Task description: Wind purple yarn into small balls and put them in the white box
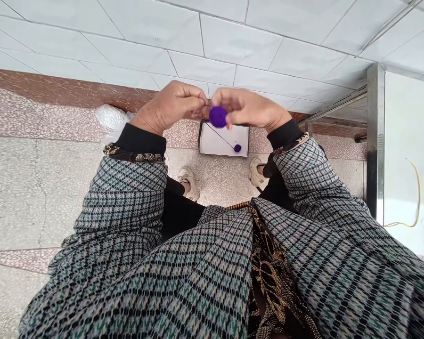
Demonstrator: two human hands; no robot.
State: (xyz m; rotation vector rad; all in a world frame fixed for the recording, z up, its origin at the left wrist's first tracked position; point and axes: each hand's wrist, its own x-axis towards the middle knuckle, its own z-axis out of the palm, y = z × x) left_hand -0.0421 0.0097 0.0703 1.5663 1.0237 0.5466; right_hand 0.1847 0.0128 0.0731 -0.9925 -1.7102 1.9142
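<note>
A purple ball of yarn (218, 117) is held up in front of me, with my right hand (249, 108) closed round its side. My left hand (178, 103) pinches a strand of purple yarn just left of the ball. From the left fingers the strand (221, 135) slants down to a smaller purple yarn ball (237, 148). That smaller ball lies in the right part of a shallow box (215, 142) with a white inside and dark rim, which sits on the floor beneath my hands.
A white bundle in clear plastic (110, 117) lies on the floor by the wall at left. At right stands a metal-framed white table (403, 155) with a yellow cord (417, 197) on it. My shoes (189, 182) flank the box. A tiled wall (219, 40) rises ahead.
</note>
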